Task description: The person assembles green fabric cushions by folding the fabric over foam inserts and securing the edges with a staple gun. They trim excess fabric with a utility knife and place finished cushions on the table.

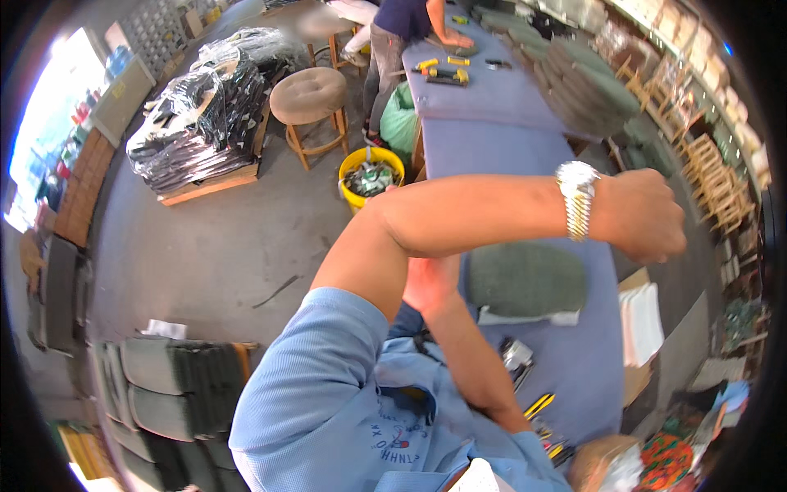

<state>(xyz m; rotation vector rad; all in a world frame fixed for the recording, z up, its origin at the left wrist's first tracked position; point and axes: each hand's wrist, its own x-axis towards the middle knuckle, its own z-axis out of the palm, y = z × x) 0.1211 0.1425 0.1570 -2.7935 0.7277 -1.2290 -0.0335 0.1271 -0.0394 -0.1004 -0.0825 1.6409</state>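
My left arm reaches across in front of me. A silver and gold watch is on its wrist, and my left hand is closed in a fist past the table's right side. What the fist holds, if anything, is hidden. Under that forearm, my right hand points left by the table's near left edge, its fingers hidden behind my left arm. Between the arms lies a dark green padded cushion with a white edge, on the blue-covered table. Neither hand visibly touches it.
A silver and black tool and a yellow and black tool lie on the near table. A yellow bucket, a round stool and wrapped stacks stand left. Cushions pile up far right. A person works at the far table.
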